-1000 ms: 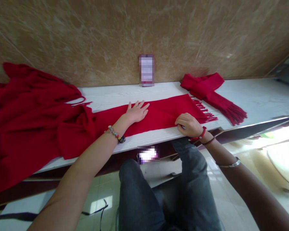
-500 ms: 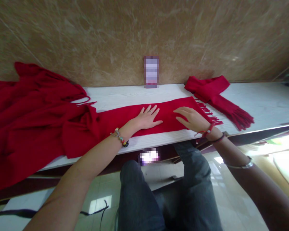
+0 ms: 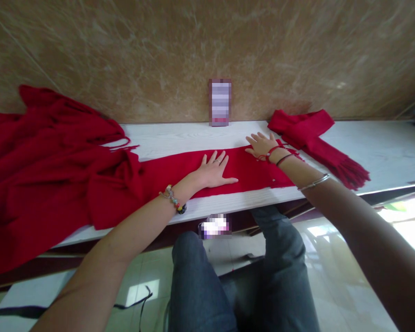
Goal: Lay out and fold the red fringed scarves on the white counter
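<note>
A long red scarf (image 3: 173, 168) lies flat along the white table, its fringed end to the right. My left hand (image 3: 214, 170) presses on the middle of it with the fingers spread. Farther right, my right hand (image 3: 262, 145) rests at the scarf's far edge near the fringe, palm down and fingers apart. Part of the fringe is hidden under my right wrist. Neither hand grips anything. Just beyond the fringe lies a folded red scarf (image 3: 307, 133) with its tassels toward the front edge.
A heap of red cloth (image 3: 48, 170) covers the left of the white table (image 3: 166, 136). A blurred phone-like object (image 3: 220, 102) leans on the brown marble wall (image 3: 159, 60). Another blurred bright object (image 3: 214, 226) is below the table's front edge, near my knees.
My right hand has moved away from me and slightly left, from the near part of the scarf to its far edge. My left hand stays in place, its thumb stretched a little wider.
</note>
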The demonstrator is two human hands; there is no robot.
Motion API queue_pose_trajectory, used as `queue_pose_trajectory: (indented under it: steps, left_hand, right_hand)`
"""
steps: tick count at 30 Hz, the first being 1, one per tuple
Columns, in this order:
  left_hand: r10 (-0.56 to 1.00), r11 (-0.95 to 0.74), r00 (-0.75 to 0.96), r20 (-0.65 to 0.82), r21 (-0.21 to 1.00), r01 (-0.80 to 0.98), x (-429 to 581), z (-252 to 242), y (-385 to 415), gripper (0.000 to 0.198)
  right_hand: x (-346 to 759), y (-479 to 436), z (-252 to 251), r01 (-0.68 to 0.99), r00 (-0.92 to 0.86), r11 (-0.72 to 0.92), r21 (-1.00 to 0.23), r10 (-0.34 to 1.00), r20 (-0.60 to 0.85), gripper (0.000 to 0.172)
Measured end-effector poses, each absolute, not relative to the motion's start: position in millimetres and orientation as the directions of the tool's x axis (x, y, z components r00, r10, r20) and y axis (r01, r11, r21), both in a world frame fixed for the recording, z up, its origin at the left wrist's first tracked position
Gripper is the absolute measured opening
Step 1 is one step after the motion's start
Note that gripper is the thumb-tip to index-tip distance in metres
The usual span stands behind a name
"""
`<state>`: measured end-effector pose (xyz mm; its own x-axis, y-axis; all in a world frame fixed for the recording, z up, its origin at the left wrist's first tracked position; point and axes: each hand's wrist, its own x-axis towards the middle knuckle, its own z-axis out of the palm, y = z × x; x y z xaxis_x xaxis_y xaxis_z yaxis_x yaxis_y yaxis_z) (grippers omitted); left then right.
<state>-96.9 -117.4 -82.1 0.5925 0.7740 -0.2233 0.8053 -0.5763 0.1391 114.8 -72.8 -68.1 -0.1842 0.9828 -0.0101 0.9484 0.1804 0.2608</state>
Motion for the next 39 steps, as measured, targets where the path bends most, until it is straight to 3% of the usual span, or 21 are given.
queue_pose_trajectory:
  steps: [3,7,10,14,17,20,23,33,39]
  left_hand:
    - [0.779,-0.571,0.587,-0.219,0.138,0.809,-96.9,-83.4,-117.1,0.098]
    - [0.791,-0.560,0.577,-0.202,0.137,0.817,-96.5,-87.0,-115.4,0.101]
    - [0.795,-0.556,0.572,-0.202,0.135,0.820,-96.7,-87.3,-115.0,0.100]
    - [0.796,-0.552,0.568,-0.208,0.137,0.823,-97.1,-84.3,-117.1,0.097]
    - [0.798,-0.551,0.569,-0.198,0.141,0.822,-96.9,-83.5,-118.1,0.097]
    - [0.796,-0.557,0.573,-0.196,0.131,0.820,-97.4,-85.3,-116.3,0.098]
    - [0.797,-0.554,0.570,-0.202,0.136,0.822,-100.4,-87.7,-111.5,0.094]
    - [0.854,-0.463,0.479,-0.205,0.122,0.878,-108.8,-86.0,-102.3,0.081]
    - [0.853,-0.460,0.481,-0.201,0.145,0.876,-108.1,-85.9,-103.2,0.079]
  right_hand:
    - [107.7,-76.5,-70.0,0.954,-0.238,0.227,0.198,0.971,0.030,0.060]
    - [100.2,-83.4,-80.0,0.905,-0.384,0.397,0.154,0.917,-0.104,0.062]
    - [102.6,-77.5,-82.9,0.937,-0.294,0.308,0.165,0.950,-0.101,0.053]
    - [111.7,-78.6,-74.2,0.984,-0.139,0.127,0.127,0.987,0.086,0.051]
    - [109.9,-110.9,-73.7,0.976,-0.215,0.202,0.082,0.957,0.193,0.052]
    - [99.6,-157.9,-87.2,0.937,-0.350,0.339,0.090,0.921,0.172,0.052]
    - [91.8,-188.3,-103.2,0.925,-0.377,0.363,0.112,0.912,0.158,0.049]
    - [113.5,-184.1,-104.1,0.945,-0.325,0.299,0.132,0.906,0.271,0.044]
    - [144.5,-159.9,-101.1,0.993,-0.113,0.105,0.049,0.971,0.211,0.050]
